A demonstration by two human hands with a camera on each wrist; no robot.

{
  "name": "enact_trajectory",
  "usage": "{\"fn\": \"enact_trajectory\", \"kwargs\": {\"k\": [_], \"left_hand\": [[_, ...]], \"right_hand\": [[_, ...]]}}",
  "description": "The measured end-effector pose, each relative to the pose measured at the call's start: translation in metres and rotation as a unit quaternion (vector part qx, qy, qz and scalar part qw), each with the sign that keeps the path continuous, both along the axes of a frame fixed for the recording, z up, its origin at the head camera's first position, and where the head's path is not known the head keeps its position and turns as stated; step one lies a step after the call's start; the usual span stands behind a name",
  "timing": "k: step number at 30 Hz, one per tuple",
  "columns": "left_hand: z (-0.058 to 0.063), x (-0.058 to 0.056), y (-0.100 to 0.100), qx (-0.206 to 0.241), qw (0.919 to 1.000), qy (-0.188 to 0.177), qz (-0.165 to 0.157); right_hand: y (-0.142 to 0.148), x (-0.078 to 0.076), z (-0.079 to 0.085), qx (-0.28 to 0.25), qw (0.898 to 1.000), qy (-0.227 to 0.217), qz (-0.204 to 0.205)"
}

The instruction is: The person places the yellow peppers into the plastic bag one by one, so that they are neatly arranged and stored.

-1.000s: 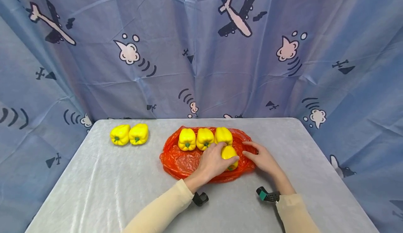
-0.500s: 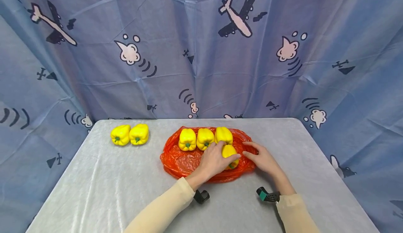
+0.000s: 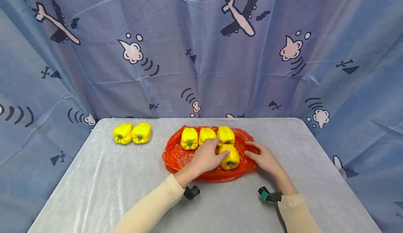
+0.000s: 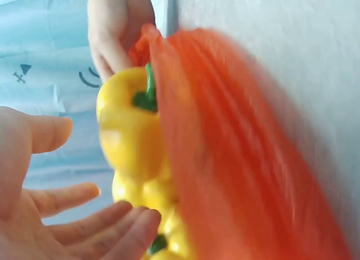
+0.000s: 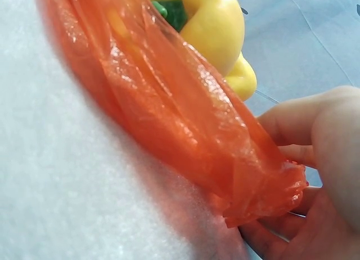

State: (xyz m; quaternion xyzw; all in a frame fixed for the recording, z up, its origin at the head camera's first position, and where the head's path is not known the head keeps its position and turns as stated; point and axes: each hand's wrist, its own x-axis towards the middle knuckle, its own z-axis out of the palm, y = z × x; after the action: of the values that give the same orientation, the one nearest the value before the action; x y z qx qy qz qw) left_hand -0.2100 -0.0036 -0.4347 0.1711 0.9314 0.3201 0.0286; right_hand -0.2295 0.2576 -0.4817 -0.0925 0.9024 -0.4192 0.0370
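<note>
In the head view a yellow bell pepper (image 3: 230, 157) with a green stem stands in the right part of a spread red plastic bag (image 3: 171, 159). My left hand (image 3: 206, 157) is just to its left, fingers spread and nothing between them. The left wrist view shows a gap between this hand's thumb and the pepper (image 4: 132, 139). At the bag's right edge, my right hand (image 3: 264, 157) holds the rim, which bunches between its fingers in the right wrist view. Behind the front pepper, a row of three more peppers (image 3: 189, 138) stands in the bag, the middle one partly covered by my left hand.
Two more yellow bell peppers (image 3: 132, 133) stand side by side at the table's back left, outside the bag. A pale cloth covers the table (image 3: 104, 180). Behind its far edge hangs a blue curtain (image 3: 170, 86) with printed airplanes.
My left hand has let go of the front pepper and drawn a little to the left, leaving it standing in the bag. The right hand keeps its place at the bag's edge.
</note>
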Motion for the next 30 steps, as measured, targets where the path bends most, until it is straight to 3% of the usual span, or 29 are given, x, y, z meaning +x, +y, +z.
{"fn": "enact_trajectory", "kwargs": {"k": [9,19,24,30], "left_hand": [[0.017,-0.01,-0.036,0.017,0.9977,0.062,-0.018],[0.026,-0.029,-0.083,0.017,0.9932,0.108,0.038],[0.026,-0.037,-0.109,0.009,0.9909,0.11,0.077],[0.028,-0.04,-0.141,-0.011,0.9901,0.099,0.099]], "right_hand": [[0.0,0.0,0.0,0.002,1.0,-0.009,-0.004],[-0.001,-0.001,0.0,0.008,1.0,-0.014,-0.007],[0.0,0.0,0.0,0.004,1.0,-0.013,-0.008],[0.0,0.0,-0.001,0.005,1.0,-0.011,-0.006]]}}
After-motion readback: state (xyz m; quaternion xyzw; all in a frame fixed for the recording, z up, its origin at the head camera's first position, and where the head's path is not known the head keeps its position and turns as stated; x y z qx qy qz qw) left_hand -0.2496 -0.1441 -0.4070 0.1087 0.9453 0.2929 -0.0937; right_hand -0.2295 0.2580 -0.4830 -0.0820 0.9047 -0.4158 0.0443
